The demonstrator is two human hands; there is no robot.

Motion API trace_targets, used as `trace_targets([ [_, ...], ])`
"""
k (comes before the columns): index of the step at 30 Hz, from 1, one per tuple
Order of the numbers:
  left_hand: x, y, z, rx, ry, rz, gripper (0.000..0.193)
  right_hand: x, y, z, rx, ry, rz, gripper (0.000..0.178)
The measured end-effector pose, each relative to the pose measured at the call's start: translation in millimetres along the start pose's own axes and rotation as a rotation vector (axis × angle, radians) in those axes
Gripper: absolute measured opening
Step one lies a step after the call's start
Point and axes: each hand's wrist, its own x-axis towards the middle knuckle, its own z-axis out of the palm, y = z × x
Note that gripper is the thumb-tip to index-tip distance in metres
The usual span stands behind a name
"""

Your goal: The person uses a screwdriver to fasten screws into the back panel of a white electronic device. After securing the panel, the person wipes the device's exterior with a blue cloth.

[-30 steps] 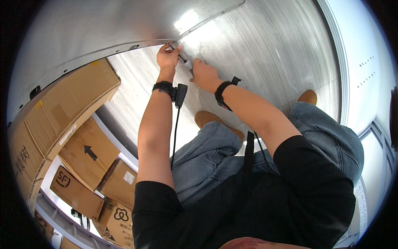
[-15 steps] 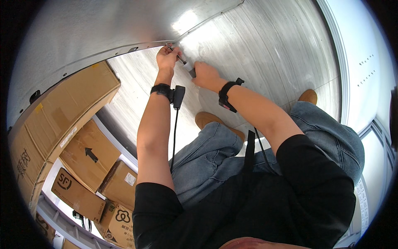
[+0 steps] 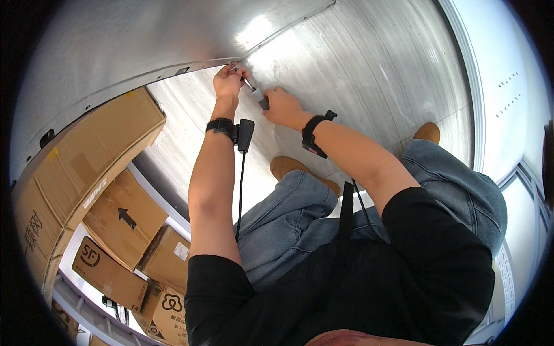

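My left hand point(image 3: 228, 81) is pinched at the seam where the metal floor point(image 3: 358, 75) meets the metal wall point(image 3: 133, 40), holding the thin metal tip of a small tool point(image 3: 249, 85) against it. My right hand point(image 3: 283, 106) is closed around the dark handle end point(image 3: 263, 103) of that tool. Both wrists wear black bands; a black sensor point(image 3: 245, 134) with a hanging cable sits on the left one. I am squatting in blue jeans point(image 3: 288, 219) and tan shoes point(image 3: 288, 167).
Several brown cardboard boxes point(image 3: 86, 167) are stacked at the left against the wall, more of them lower down point(image 3: 167, 259). A ribbed white side panel point(image 3: 508, 86) runs along the right. My second shoe point(image 3: 428, 132) rests on the floor at right.
My right hand has slid slightly back from the seam toward me along the tool. The left hand stays at the seam.
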Motion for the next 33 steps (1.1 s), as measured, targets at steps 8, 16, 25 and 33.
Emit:
trace_targets([
  [8, 4, -1, -2, 0.104, 0.087, 0.019, 0.023, -2, -10, -7, 0.010, 0.007, 0.046, 0.048],
  [16, -1, 1, -2, 0.100, 0.074, 0.011, 0.023, -6, 2, -6, 0.046, 0.059, 0.022, 0.047],
  [25, -19, 2, 8, -0.095, -0.030, 0.049, 0.023, -16, 27, -7, 0.102, 0.123, -0.069, 0.043],
  [33, -34, 35, 100, -0.059, -0.208, 0.196, 0.016, -50, 82, -80, 0.269, 0.156, 0.028, 0.036],
])
